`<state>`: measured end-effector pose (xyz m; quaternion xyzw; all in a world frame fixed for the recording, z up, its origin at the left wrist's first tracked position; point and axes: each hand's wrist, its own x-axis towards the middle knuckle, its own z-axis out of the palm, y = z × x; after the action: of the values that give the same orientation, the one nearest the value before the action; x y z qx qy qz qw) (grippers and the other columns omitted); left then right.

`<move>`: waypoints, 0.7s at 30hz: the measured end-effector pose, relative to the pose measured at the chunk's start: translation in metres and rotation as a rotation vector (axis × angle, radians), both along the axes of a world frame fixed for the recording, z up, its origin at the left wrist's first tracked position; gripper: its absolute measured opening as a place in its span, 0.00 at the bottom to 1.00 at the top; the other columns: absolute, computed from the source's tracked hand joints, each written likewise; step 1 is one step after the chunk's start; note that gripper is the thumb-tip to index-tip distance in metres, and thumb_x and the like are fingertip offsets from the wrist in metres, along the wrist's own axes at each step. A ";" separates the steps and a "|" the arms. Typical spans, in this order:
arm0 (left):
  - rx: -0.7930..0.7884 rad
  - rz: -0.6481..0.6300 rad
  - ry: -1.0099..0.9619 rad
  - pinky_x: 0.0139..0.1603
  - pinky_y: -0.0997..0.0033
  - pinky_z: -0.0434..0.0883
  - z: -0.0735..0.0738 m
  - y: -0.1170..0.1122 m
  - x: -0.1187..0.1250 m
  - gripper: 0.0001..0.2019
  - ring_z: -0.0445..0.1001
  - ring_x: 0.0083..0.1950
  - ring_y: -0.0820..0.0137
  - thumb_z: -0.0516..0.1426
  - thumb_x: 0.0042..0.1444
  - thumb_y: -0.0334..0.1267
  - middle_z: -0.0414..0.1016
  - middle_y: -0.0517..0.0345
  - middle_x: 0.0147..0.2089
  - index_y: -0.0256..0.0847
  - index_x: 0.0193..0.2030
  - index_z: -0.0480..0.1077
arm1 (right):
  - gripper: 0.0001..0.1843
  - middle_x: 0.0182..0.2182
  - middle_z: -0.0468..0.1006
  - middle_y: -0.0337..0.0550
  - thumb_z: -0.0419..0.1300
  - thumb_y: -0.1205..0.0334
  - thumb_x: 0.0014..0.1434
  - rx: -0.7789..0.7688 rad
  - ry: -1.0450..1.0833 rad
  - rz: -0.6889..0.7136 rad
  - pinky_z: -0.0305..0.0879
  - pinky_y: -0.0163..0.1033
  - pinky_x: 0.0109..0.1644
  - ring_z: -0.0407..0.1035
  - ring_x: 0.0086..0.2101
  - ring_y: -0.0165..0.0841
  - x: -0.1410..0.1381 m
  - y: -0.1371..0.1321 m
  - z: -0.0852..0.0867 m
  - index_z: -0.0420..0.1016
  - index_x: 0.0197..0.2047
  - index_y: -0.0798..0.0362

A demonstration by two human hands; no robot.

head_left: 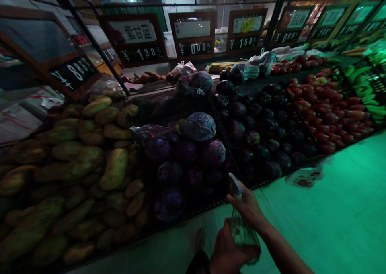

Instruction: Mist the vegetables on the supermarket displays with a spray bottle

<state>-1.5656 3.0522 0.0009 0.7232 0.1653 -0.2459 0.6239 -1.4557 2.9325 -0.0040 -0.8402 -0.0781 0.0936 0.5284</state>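
In front of my body I hold a clear spray bottle [247, 234] with a pale spray head [235, 184]. My right hand [250, 209] is closed around its neck, just under the spray head. Lower down, my left hand [227, 248] wraps round the bottle's body and base. The spray head points up and to the left, toward a crate of purple cabbages [170, 203]. One larger purple cabbage [199, 126] rests on top of that pile.
Potatoes [75, 157] are heaped at the left. Right of the cabbages lie eggplants [265, 125], then tomatoes [328, 109]. Price signs [193, 35] hang above. Bagged produce [195, 83] sits along the back ledge. A plastic bag [304, 176] lies by the crates at the floor [340, 213].
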 end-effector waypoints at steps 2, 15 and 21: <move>-0.033 0.020 -0.045 0.55 0.52 0.76 0.009 0.015 0.009 0.35 0.83 0.55 0.49 0.76 0.38 0.42 0.85 0.50 0.54 0.41 0.54 0.72 | 0.13 0.34 0.77 0.37 0.63 0.49 0.61 -0.001 -0.011 0.010 0.66 0.42 0.42 0.71 0.34 0.37 0.012 0.015 0.011 0.73 0.43 0.48; -0.016 0.096 -0.317 0.47 0.58 0.73 0.037 0.101 0.073 0.35 0.82 0.48 0.55 0.78 0.44 0.49 0.85 0.54 0.48 0.43 0.54 0.69 | 0.23 0.38 0.78 0.39 0.67 0.44 0.60 0.125 -0.133 -0.047 0.68 0.41 0.45 0.70 0.37 0.37 0.085 0.096 0.076 0.77 0.51 0.52; -0.004 0.141 -0.468 0.53 0.55 0.78 0.057 0.136 0.105 0.44 0.84 0.54 0.52 0.78 0.45 0.55 0.86 0.50 0.55 0.45 0.64 0.65 | 0.19 0.27 0.71 0.34 0.67 0.44 0.54 0.099 -0.148 -0.106 0.61 0.39 0.36 0.63 0.29 0.32 0.134 0.136 0.116 0.75 0.37 0.52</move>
<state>-1.4610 3.1878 0.0574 0.7460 0.0661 -0.0278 0.6621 -1.3213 3.0683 0.1119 -0.8207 -0.0771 -0.0008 0.5661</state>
